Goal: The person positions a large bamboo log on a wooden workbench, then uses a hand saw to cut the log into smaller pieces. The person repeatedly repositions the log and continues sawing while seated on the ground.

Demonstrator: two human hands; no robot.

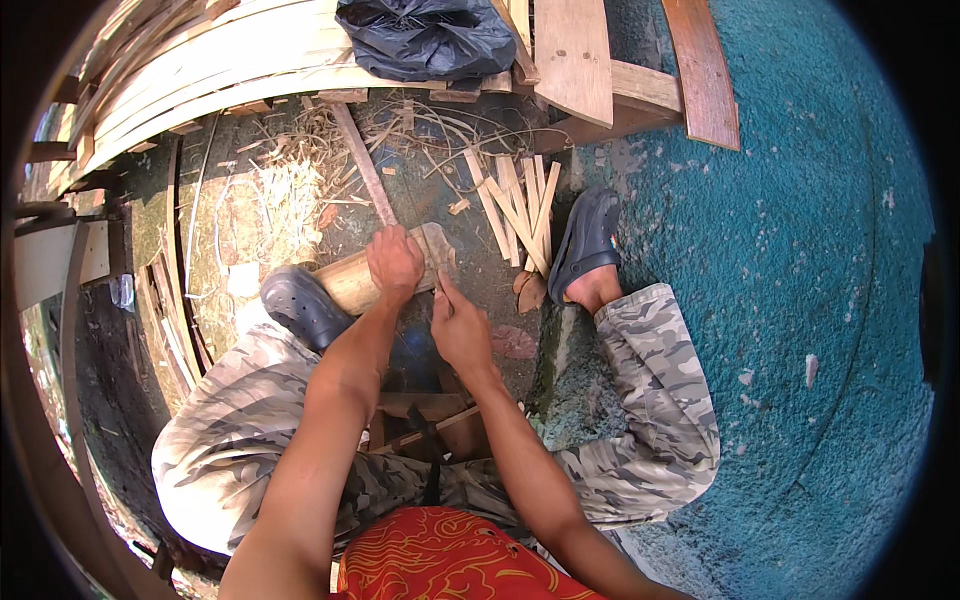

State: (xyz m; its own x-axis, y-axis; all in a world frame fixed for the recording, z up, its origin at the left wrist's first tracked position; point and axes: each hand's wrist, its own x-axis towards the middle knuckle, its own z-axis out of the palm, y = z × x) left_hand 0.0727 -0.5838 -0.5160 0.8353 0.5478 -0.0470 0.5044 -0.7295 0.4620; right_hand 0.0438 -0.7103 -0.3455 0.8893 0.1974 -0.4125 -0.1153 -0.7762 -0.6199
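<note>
My left hand (395, 262) is closed over the near end of a long, narrow wooden slat (362, 155), which runs away from me toward the wood pile. Under that hand lies a thick, pale wooden block (345, 284) with a rounded end. Just right of it, my right hand (462, 332) is wrapped round a thin, dark blade-like tool (433, 262), held against the block's right end. Most of the tool's grip is hidden by my fingers, so its exact kind is unclear.
Curly wood shavings (290, 190) litter the ground ahead. Several short pale sticks (515, 205) lie right of them, beside my dark clog (588, 230). Beyond are long planks (240, 70), a black plastic bag (425, 40) and a wooden bench part (573, 60). Rough blue concrete (800, 250) rises at right.
</note>
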